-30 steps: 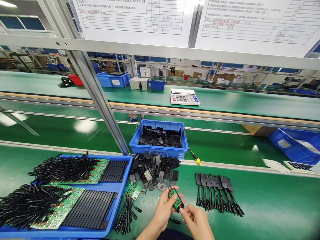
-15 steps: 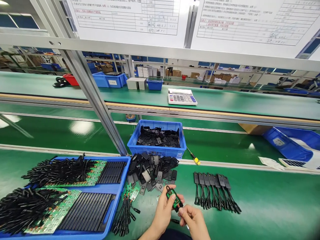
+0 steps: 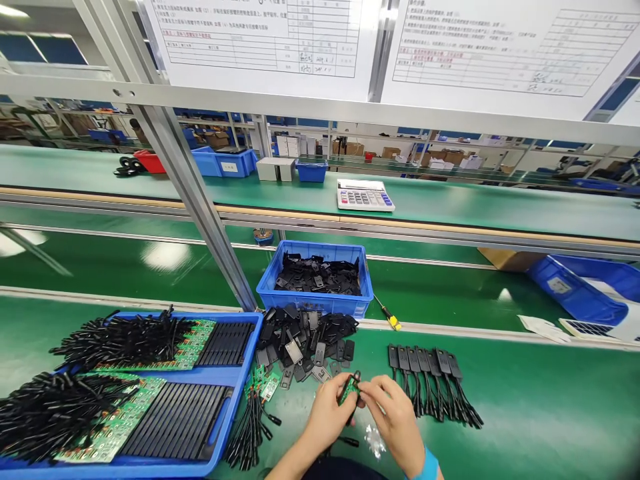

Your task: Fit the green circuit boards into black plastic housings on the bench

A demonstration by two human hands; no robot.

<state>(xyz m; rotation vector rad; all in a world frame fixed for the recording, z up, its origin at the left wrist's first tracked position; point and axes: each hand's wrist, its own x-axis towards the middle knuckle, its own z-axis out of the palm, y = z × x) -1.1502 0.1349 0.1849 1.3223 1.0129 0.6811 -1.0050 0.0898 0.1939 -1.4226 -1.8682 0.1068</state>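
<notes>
Table [image 3: 550,400]: was green.
Left hand [image 3: 327,405]: fingers held a board [image 3: 348,391].
Right hand [image 3: 394,412]: fingers touched it, couldn't tell if squeezing.

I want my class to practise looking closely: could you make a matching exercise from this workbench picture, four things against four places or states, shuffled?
Things:
1. Circuit board
2. Calculator
3. Screwdriver
4. Cabled black units

Places or states:
A. Side by side in a row on the green bench
B. Held in the left hand, right hand close against it
C. Yellow on its handle
D. On the raised green surface

Pairs: 1-B; 2-D; 3-C; 4-A
</notes>
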